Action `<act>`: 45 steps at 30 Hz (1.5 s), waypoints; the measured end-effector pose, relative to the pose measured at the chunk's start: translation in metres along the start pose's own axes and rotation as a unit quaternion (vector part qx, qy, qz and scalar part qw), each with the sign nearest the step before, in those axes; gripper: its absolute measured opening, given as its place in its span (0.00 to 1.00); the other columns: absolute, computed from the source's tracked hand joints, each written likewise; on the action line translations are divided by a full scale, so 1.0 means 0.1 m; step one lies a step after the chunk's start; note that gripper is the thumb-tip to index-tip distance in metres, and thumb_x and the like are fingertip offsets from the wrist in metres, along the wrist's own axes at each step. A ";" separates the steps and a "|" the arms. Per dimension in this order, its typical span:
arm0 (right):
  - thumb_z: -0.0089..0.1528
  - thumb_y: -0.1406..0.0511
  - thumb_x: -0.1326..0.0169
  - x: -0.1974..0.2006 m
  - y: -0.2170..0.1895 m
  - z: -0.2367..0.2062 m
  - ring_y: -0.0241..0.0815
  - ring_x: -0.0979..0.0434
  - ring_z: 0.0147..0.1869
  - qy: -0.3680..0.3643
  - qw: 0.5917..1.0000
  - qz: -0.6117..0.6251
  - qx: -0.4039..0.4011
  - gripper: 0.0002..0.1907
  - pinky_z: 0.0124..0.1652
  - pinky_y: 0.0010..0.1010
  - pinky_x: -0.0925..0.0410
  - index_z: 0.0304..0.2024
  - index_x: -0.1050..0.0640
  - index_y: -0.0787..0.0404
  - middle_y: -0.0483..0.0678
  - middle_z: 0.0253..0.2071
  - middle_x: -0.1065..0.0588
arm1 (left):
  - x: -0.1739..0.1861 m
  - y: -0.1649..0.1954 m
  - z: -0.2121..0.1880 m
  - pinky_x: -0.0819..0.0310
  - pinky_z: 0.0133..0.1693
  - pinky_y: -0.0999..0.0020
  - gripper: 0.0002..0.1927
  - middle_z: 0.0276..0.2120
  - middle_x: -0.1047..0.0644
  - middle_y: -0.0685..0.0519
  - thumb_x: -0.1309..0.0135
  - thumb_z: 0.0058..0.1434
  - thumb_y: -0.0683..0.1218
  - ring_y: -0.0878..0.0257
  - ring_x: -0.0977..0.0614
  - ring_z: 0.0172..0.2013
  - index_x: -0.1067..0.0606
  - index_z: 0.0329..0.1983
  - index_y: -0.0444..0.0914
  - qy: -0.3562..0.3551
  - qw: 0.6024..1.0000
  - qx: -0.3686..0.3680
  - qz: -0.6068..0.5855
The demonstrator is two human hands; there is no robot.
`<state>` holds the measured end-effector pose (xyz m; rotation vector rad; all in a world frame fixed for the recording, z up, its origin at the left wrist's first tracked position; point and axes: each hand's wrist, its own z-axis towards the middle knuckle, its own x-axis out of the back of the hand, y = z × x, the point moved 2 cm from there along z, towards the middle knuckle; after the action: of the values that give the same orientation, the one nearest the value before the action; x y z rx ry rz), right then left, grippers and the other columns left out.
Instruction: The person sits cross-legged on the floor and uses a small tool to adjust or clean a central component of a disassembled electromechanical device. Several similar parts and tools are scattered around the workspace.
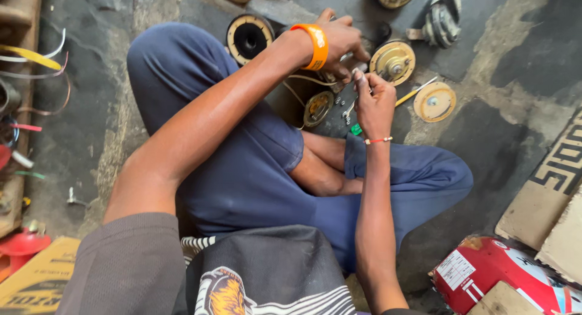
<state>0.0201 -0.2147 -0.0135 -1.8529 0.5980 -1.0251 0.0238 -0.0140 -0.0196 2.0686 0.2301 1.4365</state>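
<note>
Round metal discs (393,61) and a screwdriver (416,91) crowd both hands (357,66).

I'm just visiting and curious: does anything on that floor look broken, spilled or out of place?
Nothing looks spilled. Round metal parts lie loose on the patchy dark floor around both hands, left hand and right hand, with a yellow-handled tool beside them. Loose coloured strips trail at the left edge. Whether any part is damaged cannot be told.

Orange wristband (316,45); navy trousers (242,169); cream disc (434,101)
</note>
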 end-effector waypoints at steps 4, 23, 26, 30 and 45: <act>0.72 0.62 0.46 -0.02 0.04 0.00 0.24 0.42 0.22 -0.044 0.998 0.045 -0.006 0.16 0.22 0.23 0.49 0.30 0.23 0.62 0.35 0.21 0.36 | -0.01 -0.02 0.03 0.44 0.53 0.39 0.30 0.44 0.21 0.58 0.31 0.47 0.63 0.53 0.29 0.55 0.20 0.55 0.59 0.015 1.000 0.003 -0.002; 0.71 0.59 0.46 -0.01 -0.02 0.03 0.25 0.44 0.21 0.010 1.000 -0.010 -0.001 0.22 0.21 0.25 0.49 0.24 0.29 0.62 0.36 0.17 0.40 | 0.02 0.01 -0.02 0.46 0.57 0.40 0.32 0.48 0.21 0.58 0.31 0.47 0.63 0.53 0.30 0.57 0.21 0.58 0.58 -0.007 1.000 0.016 -0.006; 0.70 0.59 0.46 -0.04 -0.05 0.02 0.26 0.43 0.20 -0.020 1.000 -0.016 -0.003 0.22 0.21 0.26 0.49 0.23 0.29 0.62 0.36 0.16 0.39 | 0.02 0.01 -0.03 0.47 0.58 0.39 0.32 0.47 0.21 0.57 0.31 0.47 0.63 0.53 0.30 0.57 0.21 0.58 0.58 -0.016 1.000 0.021 0.002; 0.70 0.60 0.45 -0.07 -0.10 0.00 0.24 0.42 0.25 0.016 0.995 -0.063 0.072 0.18 0.24 0.24 0.45 0.28 0.25 0.62 0.35 0.19 0.36 | 0.03 0.00 -0.04 0.46 0.57 0.40 0.33 0.48 0.22 0.57 0.31 0.47 0.62 0.53 0.30 0.57 0.22 0.59 0.58 -0.003 1.000 0.011 -0.007; 0.71 0.60 0.45 -0.09 -0.05 -0.06 0.28 0.44 0.25 0.044 0.992 -0.115 0.032 0.20 0.25 0.27 0.46 0.28 0.24 0.66 0.41 0.18 0.40 | -0.02 -0.03 -0.02 0.46 0.58 0.38 0.31 0.48 0.22 0.57 0.32 0.49 0.62 0.52 0.30 0.58 0.22 0.59 0.59 -0.001 1.000 0.002 0.007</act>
<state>0.0101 -0.2086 -0.0110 -1.8581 0.4030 -1.2683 0.0217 -0.0117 -0.0226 2.0785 0.2190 1.4435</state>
